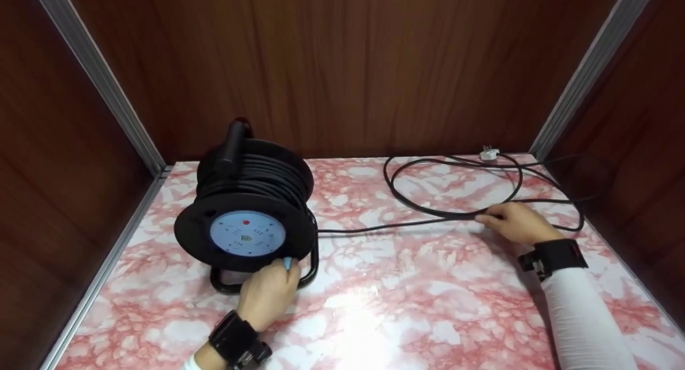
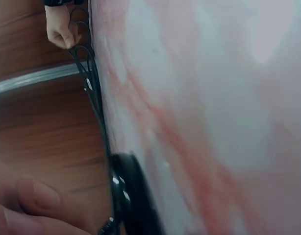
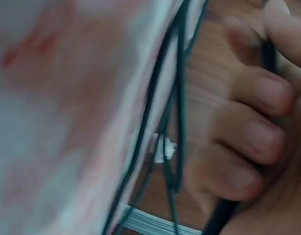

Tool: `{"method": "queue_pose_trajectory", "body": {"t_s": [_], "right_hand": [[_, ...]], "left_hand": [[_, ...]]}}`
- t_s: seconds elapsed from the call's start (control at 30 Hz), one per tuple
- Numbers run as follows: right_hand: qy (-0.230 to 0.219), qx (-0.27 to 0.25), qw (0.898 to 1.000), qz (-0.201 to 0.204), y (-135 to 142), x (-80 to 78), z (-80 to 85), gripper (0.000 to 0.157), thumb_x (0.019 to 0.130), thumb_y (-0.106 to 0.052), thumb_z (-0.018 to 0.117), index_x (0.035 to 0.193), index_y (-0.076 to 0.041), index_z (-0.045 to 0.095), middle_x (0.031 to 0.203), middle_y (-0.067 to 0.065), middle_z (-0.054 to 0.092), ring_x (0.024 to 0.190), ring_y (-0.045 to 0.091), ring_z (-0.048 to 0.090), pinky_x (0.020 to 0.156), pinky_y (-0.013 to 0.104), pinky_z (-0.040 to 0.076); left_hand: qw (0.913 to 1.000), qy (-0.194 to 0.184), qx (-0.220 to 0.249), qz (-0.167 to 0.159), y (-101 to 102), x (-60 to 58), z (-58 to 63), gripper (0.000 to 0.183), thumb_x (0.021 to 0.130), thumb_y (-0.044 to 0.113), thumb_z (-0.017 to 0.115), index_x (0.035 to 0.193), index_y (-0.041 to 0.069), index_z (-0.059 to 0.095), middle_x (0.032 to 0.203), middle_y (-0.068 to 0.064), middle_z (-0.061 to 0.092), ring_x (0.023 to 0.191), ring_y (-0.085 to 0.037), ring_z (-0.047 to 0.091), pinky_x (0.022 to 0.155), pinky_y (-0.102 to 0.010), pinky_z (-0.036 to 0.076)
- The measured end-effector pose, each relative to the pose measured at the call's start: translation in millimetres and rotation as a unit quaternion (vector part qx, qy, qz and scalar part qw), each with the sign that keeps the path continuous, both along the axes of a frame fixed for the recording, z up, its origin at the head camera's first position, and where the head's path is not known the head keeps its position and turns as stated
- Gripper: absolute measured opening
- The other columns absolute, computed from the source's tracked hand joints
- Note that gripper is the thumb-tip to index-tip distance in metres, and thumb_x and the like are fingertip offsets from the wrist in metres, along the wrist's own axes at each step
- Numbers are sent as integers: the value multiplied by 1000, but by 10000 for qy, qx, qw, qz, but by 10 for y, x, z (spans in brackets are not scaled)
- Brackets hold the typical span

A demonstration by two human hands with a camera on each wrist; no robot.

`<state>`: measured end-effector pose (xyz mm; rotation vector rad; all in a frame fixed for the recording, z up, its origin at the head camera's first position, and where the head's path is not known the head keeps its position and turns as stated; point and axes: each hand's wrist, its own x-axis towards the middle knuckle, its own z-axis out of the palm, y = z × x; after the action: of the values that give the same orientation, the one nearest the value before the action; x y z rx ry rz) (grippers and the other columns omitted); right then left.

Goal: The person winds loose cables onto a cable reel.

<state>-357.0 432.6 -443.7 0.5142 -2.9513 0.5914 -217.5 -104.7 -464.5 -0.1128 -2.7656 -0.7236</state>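
The black cable reel point(image 1: 251, 198) was parked at the left of the marbled counter point(image 1: 428, 284), with its loose power cable point(image 1: 460, 216) looped over to the far right, near the white plug point(image 1: 489, 154). The small blue knob point(image 1: 287, 263) was pinched by the fingers of the left hand point(image 1: 270, 292), and the cable was held in the curled fingers of the right hand point(image 1: 522, 224). The reel was judged pretty hefty, best lifted by the top handle point(image 1: 233, 148); the cable was guessed to be light, springy and kinda smooth, best gripped loosely.
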Motion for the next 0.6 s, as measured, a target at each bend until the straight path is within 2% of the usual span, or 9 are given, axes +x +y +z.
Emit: {"method": "queue_pose_trajectory", "body": {"t_s": [0.1,0.27,0.37,0.47,0.6], "right_hand": [[-137,-135,9998,66,-23,4,-10,40,100,-57,57,93,-21,74,74,-6,60,67,16,54,67,37,42],[696,-606,9957,76,-108,47,88,37,102,-50,58,76,-24,60,63,-7,44,56,13,42,58,32,33],[996,-876,9910,156,-127,69,132,35,101,-46,63,73,-26,59,61,-8,42,55,12,41,56,31,31],[709,-813,9939,225,-106,71,125,33,100,-48,64,76,-24,66,63,-7,48,57,12,44,56,30,33],[-91,-536,9983,190,-45,58,76,38,99,-54,62,87,-20,75,75,-2,65,66,14,54,62,30,41]], "left_hand": [[9989,-429,21,164,-68,22,9,48,108,41,41,75,12,59,69,-7,63,66,-32,68,56,-53,51],[9968,-775,27,214,-176,40,17,51,109,44,38,81,10,63,79,-11,69,75,-37,71,62,-59,51],[9958,-879,71,244,-212,43,14,51,109,45,37,81,10,64,81,-11,70,77,-37,71,64,-59,52],[9955,-904,127,250,-246,40,-4,52,109,44,37,80,10,64,80,-11,70,76,-36,71,63,-59,52],[9951,-932,214,268,-319,44,-18,51,109,42,39,78,10,63,79,-11,69,73,-34,71,64,-58,53]]}}
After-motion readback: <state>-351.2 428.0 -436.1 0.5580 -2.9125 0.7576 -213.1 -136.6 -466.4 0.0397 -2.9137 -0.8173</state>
